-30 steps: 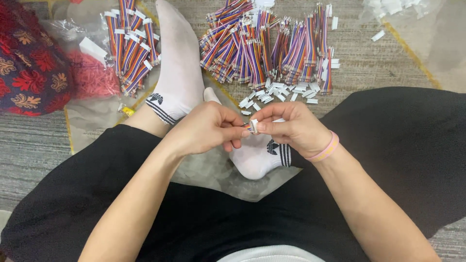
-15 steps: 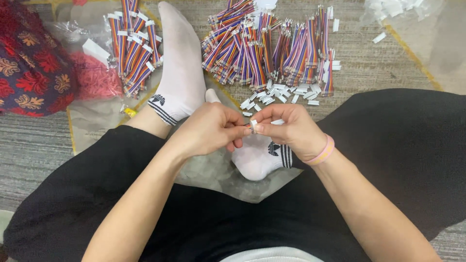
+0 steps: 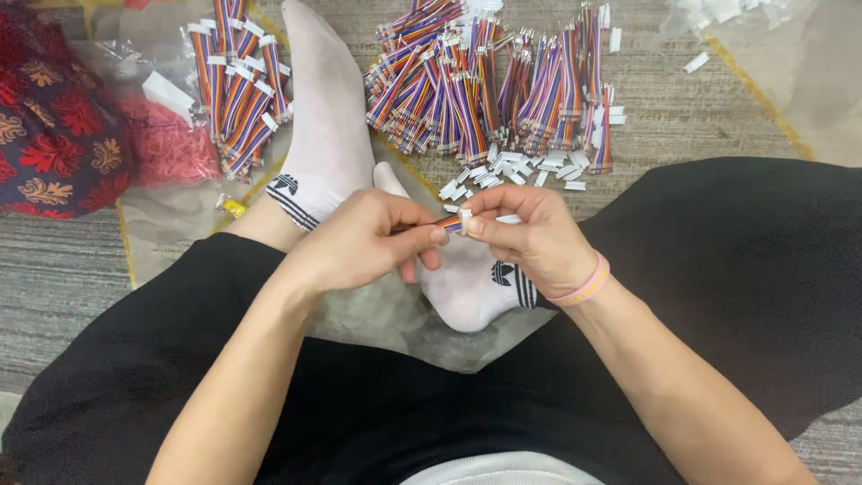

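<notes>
Little has shifted since the earlier frames: both hands stay together above the crossed feet, and the pinched piece sits a touch lower and nearer the left fingertips.

Nearest: black-clad legs fill the lower frame, knees out to each side.

Left hand curled, thumb and forefinger closed on the striped end of a short multicoloured ribbon cable. Right hand pinches the cable's white connector between thumb and forefinger, other fingers folded narrow. Pink wristband on the right wrist. Fingertips of both hands nearly touching; no gap to speak of between them.

Just beneath: two feet in white socks, one stretched forward, one tucked under the hands. Both rest on a clear plastic sheet whose edge runs out from under the legs.

Beyond, on the woven floor mat: loose white connectors scattered just past the hands, then a big heap of cable bundles reaching the top edge. Bare mat lies open to the right of the heap.

Left of the stretched foot: a smaller pile of cables, close against the sock. Farther left, a bag of small red parts, then a dark red patterned cushion at the frame edge.

Far top right: pale scraps on another plastic sheet.
</notes>
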